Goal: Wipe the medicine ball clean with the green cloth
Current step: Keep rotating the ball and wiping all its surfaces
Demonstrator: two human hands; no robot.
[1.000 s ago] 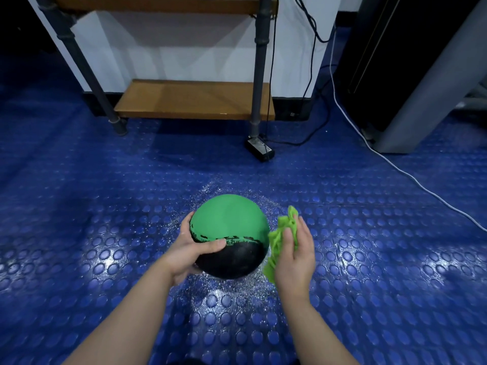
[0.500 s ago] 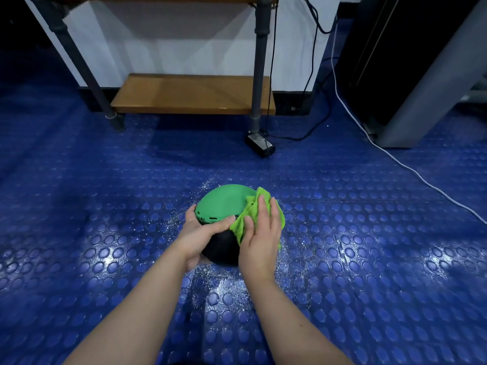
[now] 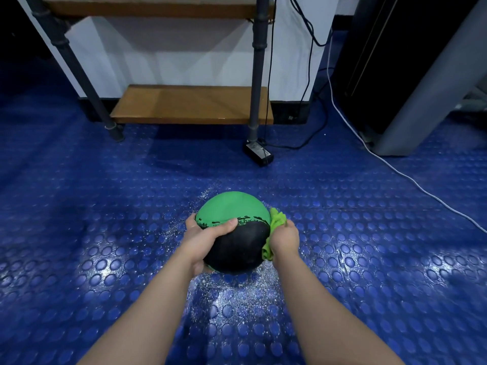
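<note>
Medicine ball (image 3: 234, 233), green on top and black below, sits on the blue studded floor (image 3: 105, 206) between the two hands. Its left side is gripped by the left hand (image 3: 204, 242), thumb laid across the seam between the colours. Against its right side the right hand (image 3: 284, 238) holds the bunched green cloth (image 3: 275, 222). White specks (image 3: 237, 291) dot the floor around both hands. Beyond the hands lie a wooden shelf board (image 3: 189, 104) and a small black box (image 3: 258, 154). Well off to the right of the right hand runs a white cable (image 3: 395, 169).

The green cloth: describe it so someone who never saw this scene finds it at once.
Over the blue studded floor is a medicine ball, green above and black below. At its right side the right hand grips a bunched green cloth. Only it is soft, crumpled and lime-coloured.
</note>
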